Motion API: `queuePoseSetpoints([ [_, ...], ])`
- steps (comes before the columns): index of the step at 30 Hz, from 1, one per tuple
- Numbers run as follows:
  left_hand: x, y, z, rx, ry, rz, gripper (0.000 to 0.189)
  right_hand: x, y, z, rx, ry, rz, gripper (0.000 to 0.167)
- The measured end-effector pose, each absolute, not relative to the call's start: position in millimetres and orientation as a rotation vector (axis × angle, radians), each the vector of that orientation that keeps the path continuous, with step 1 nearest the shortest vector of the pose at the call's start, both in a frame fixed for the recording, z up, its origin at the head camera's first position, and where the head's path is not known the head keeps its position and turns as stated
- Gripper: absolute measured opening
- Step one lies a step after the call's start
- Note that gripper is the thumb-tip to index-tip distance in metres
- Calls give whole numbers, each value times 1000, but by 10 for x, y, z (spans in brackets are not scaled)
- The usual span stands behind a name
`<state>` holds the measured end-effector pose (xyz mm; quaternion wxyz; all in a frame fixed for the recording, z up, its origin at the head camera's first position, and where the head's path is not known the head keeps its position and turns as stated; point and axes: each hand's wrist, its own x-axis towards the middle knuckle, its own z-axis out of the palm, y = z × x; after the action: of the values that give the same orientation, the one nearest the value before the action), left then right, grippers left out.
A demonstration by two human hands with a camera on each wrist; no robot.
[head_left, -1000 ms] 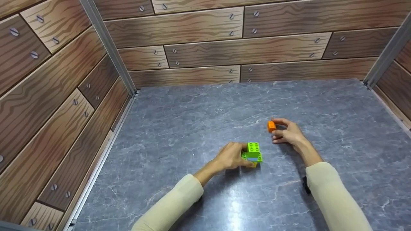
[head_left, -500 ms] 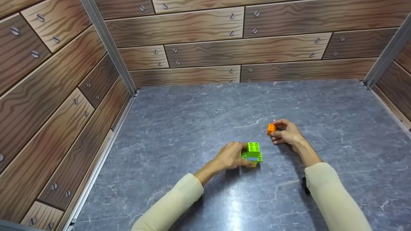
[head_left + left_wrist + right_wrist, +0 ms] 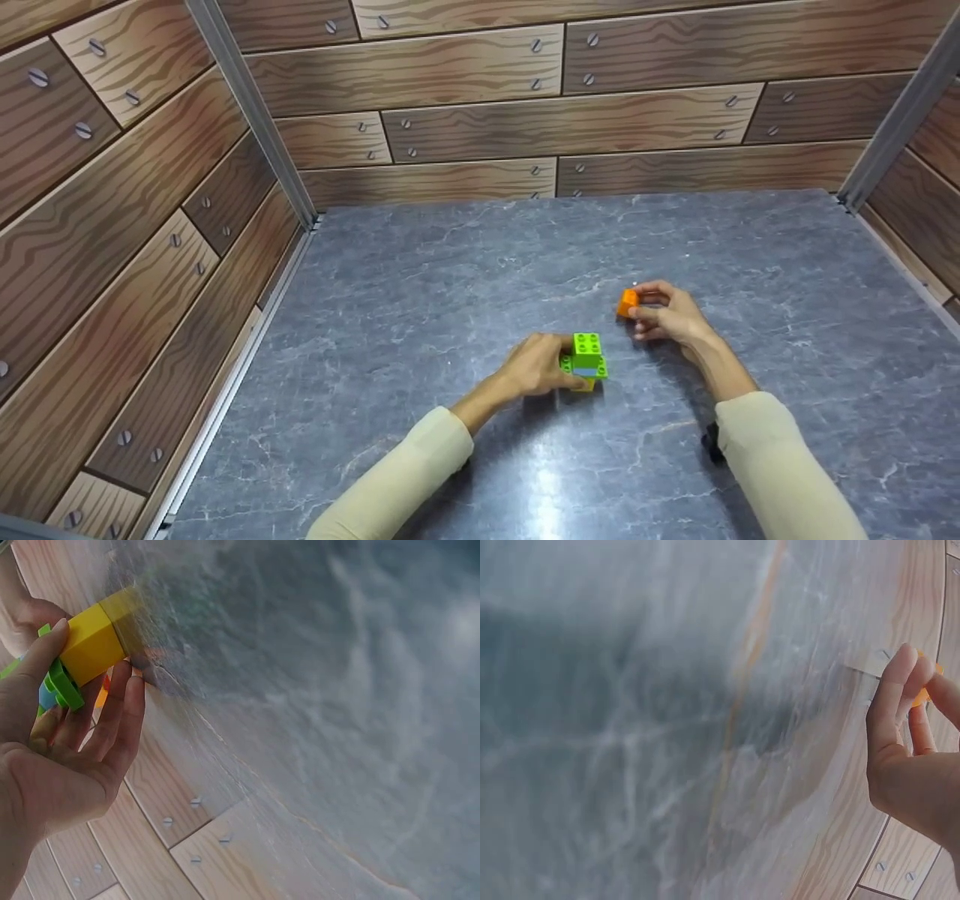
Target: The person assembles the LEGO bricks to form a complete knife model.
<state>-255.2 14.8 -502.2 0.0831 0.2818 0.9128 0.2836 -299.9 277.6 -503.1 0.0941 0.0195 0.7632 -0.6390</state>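
My left hand (image 3: pixel 536 365) grips a small stack of toy building bricks (image 3: pixel 586 351) by its left side. A bright green studded brick tops the stack, with a blue layer and a wider green plate under it. The yellow brick (image 3: pixel 91 645) at the bottom shows best in the left wrist view, beside my thumb. To the right and farther back, my right hand (image 3: pixel 676 315) pinches an orange brick (image 3: pixel 628 303) between thumb and fingers. The orange brick is tilted and apart from the stack. In the right wrist view, fingers cover most of the orange brick (image 3: pixel 921 697).
The bricks are over a grey marbled tabletop (image 3: pixel 420 285). Wood-patterned panels (image 3: pixel 465 67) stand along the back and sides, with metal corner posts (image 3: pixel 255 112). A small black object (image 3: pixel 714 442) shows beside the right cuff.
The orange brick has come slightly nearer and turned in my right fingers. My left hand and the stack keep their place; the head view has shifted slightly.
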Motion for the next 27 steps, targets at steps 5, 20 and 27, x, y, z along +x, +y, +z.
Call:
queuePoseSetpoints([
  [5, -2554, 151, -5025, 847, 2729, 849, 44, -2964, 2786, -5023, 76, 2248, -1907, 53],
  [20, -2555, 142, -5022, 853, 2719, 883, 43, -2799, 2714, -4916, -41, 2082, -2052, 54],
  [27, -2555, 140, -5045, 857, 2711, 895, 43, -2724, 2650, -4882, -66, 2068, -2079, 53],
])
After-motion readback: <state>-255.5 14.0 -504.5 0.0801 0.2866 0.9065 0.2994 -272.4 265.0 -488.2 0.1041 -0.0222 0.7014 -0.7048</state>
